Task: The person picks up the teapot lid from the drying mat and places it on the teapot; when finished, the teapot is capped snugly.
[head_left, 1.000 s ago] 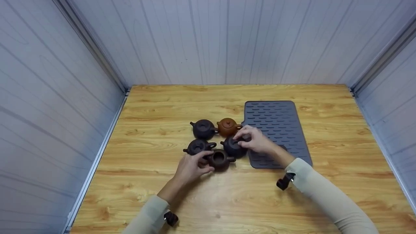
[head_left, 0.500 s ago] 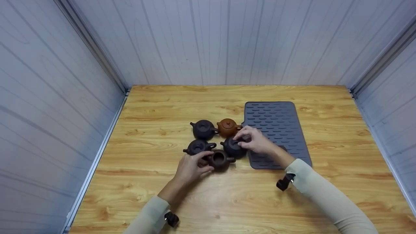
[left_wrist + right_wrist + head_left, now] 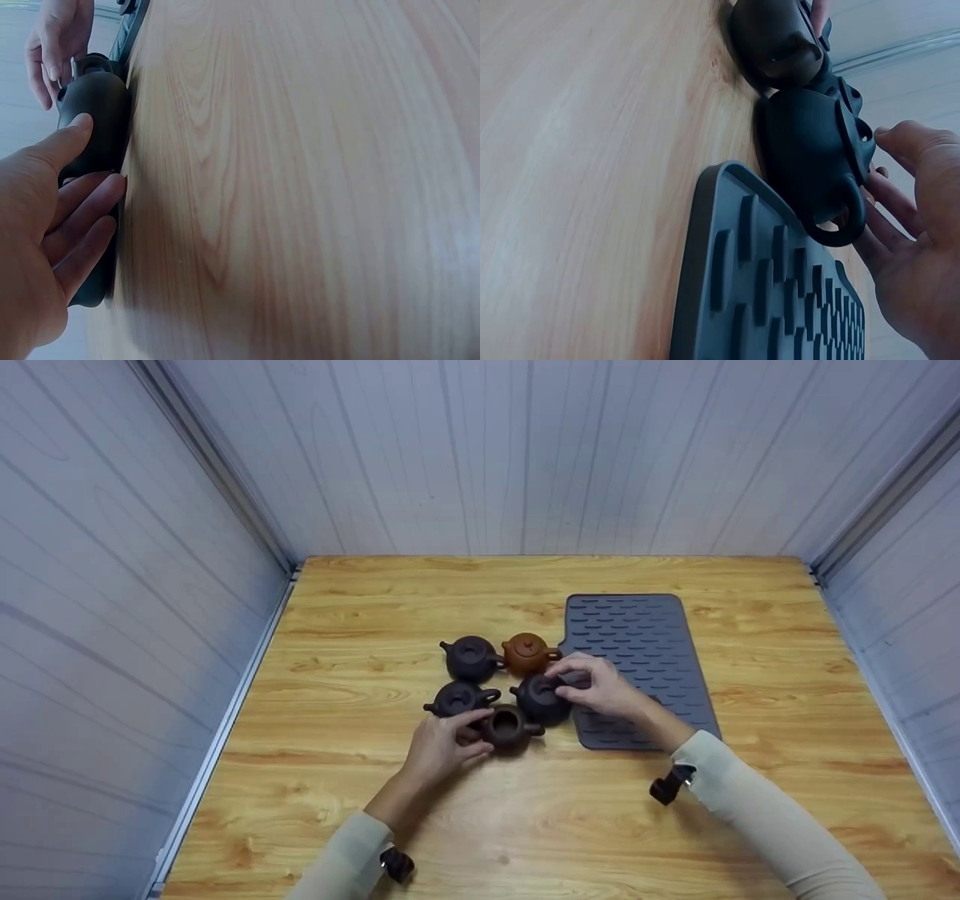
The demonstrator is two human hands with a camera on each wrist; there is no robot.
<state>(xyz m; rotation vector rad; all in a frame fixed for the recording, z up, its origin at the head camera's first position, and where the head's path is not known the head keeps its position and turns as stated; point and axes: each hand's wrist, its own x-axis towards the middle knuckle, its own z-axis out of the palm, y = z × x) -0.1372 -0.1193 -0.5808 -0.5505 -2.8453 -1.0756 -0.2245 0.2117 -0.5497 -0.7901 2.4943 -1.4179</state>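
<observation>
Around the spout side of a lidless brown teapot (image 3: 506,727) are the thumb and fingers of my left hand (image 3: 439,746). In the left wrist view, the thumb lies against the body of the pot (image 3: 97,112). My right hand (image 3: 604,686) is at the top of a dark lidded teapot (image 3: 541,701), which stands just right of the brown one. In the right wrist view, its thumb tip is right at the lid edge of the dark teapot (image 3: 810,150), and the fingers spread behind the looped handle.
Another dark teapot (image 3: 456,699) stands by my left fingers. Behind are a dark teapot (image 3: 470,658) and an orange-brown one (image 3: 527,654). A grey ridged mat (image 3: 630,637) lies to the right on the wooden table (image 3: 360,607), enclosed by pale panel walls (image 3: 487,457).
My right hand has shifted slightly right, its fingers drawing off the dark teapot's lid. The left hand and the teapots keep their places.
</observation>
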